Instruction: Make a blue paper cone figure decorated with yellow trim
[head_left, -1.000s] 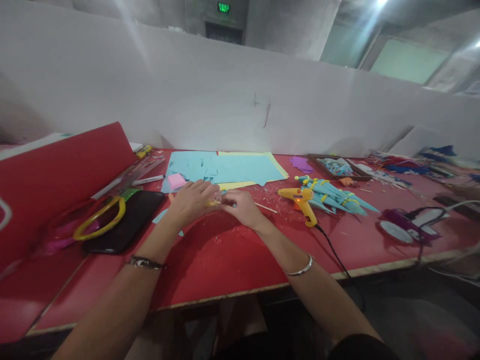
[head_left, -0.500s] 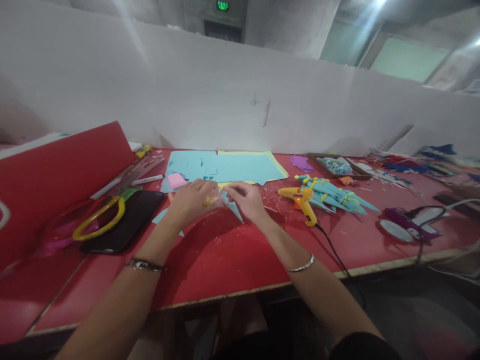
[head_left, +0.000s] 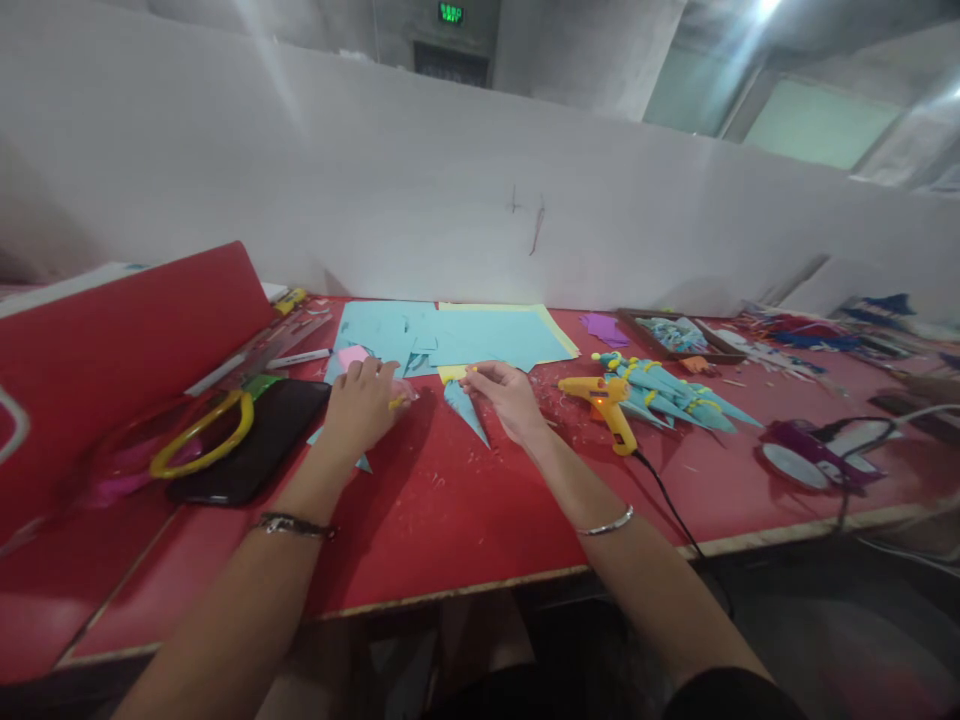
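My left hand is closed around a small clear plastic bag with yellow bits inside; most of the bag is hidden under the palm. My right hand pinches a tiny yellow piece between thumb and fingertips, just above the wide end of a light blue paper cone. The cone lies on the red tabletop, its point toward me. More light blue paper pokes out beneath my left forearm. Right of my right hand, an orange glue gun rests with a small light lit.
Several blue cones with yellow trim lie beyond the glue gun. Blue sheets and a pink pad are at the back. A black phone with yellow-handled scissors lies left; a tray of scraps and a purple device stand right.
My left hand has drawn left, away from my right hand, with the plastic bag. My right hand has shifted slightly right, and the blue cone shows more fully.
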